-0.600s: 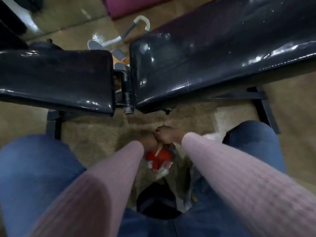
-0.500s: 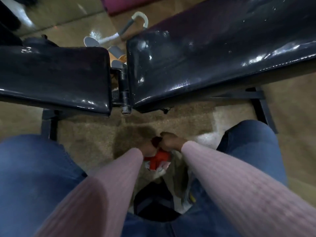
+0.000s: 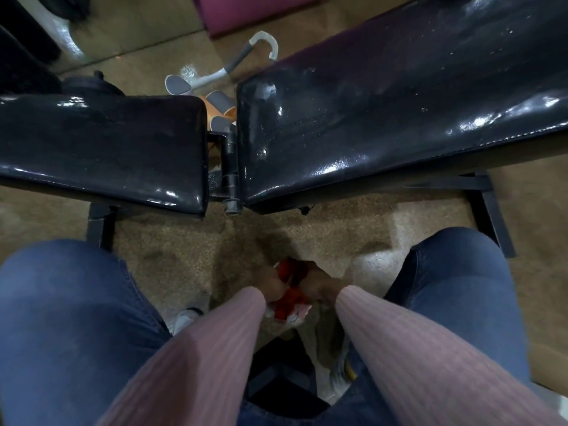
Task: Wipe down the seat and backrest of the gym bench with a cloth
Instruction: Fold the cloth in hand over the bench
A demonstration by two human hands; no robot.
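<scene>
I see both hands low between my knees, the left hand (image 3: 270, 282) and right hand (image 3: 319, 284) clenched round a red cloth (image 3: 289, 287), its lower part blurred; the black seat (image 3: 101, 149) and backrest (image 3: 384, 118) lie beyond, untouched, their far ends cut off.

dim, glare on vinyl, edges perhaps blurred.

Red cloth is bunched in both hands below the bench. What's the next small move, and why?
Probably lift the red cloth up to the near edge of the seat pad. Left hand and right hand both grip it low between the knees, clear of both the seat and the backrest, so no wiping contact exists yet.
</scene>
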